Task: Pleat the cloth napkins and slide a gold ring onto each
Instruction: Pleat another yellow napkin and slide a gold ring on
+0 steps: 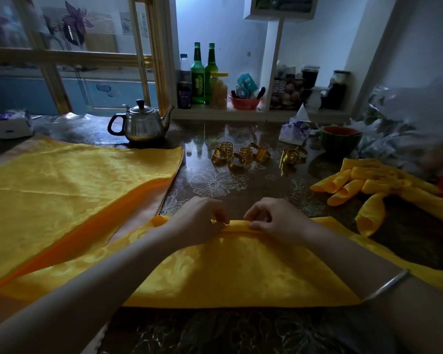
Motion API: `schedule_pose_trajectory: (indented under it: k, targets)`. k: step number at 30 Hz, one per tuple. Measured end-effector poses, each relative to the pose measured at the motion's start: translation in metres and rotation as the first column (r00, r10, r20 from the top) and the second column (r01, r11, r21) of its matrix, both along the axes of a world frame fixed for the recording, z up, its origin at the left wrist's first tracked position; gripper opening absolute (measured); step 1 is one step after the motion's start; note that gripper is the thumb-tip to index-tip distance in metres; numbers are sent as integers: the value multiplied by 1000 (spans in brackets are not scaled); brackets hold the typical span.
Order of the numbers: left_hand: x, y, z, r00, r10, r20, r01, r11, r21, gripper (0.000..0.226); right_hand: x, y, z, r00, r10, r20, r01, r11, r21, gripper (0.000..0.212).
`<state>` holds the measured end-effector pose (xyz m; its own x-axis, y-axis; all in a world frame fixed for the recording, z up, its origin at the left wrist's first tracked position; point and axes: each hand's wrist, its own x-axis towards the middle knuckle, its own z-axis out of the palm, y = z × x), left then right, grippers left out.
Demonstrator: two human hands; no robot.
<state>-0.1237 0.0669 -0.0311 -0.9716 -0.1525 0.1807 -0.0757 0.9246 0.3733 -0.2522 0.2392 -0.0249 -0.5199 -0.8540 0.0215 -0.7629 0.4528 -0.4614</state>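
Two bare forearms are lying across the near part of a yellow napkin [241, 272], which is lying flat on the bench [215, 185] directly below the camera. A silver bracelet [386, 284] is sitting on the right forearm.

At the napkin's far edge, the left hand [197, 221] and right hand [274, 221] are sitting close together, knuckles up. Each grip is narrow: thumb and curled fingertips are pinching a small raised fold of the cloth, and that fold is running from one hand to the other.

Straight beyond the grip, across a strip of glossy, flower-patterned bench, a loose cluster of gold rings [243, 154] is lying well apart from the hands.

Left of the grip, a stack of flat napkins [74, 180] is covering much of the bench, and its near edge is meeting the left end of the held napkin. Right of the grip, a heap of pleated napkins [368, 185] is lying with looped ends pointing toward the hands. Whether they are wearing rings is too hard to tell.

Beyond the stack, a steel teapot [141, 123] is standing. Beyond the rings and to the right, a dark bowl [340, 141] is sitting just beside a tissue pack [293, 132]. Farther back, a shelf [241, 112] is holding two green bottles [202, 75] among other clutter in dim light.
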Motion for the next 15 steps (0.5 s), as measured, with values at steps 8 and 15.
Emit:
schedule_pose_trajectory:
  k: [8, 15]
  targets:
    - [6, 9, 8, 984, 176, -24, -175, 936, -304, 20, 15, -3, 7, 954, 53, -294, -22, 994, 107, 17]
    - [12, 24, 3, 999, 12, -42, -31, 880, -474, 14, 31, 9, 4, 892, 85, -444, -35, 992, 120, 15]
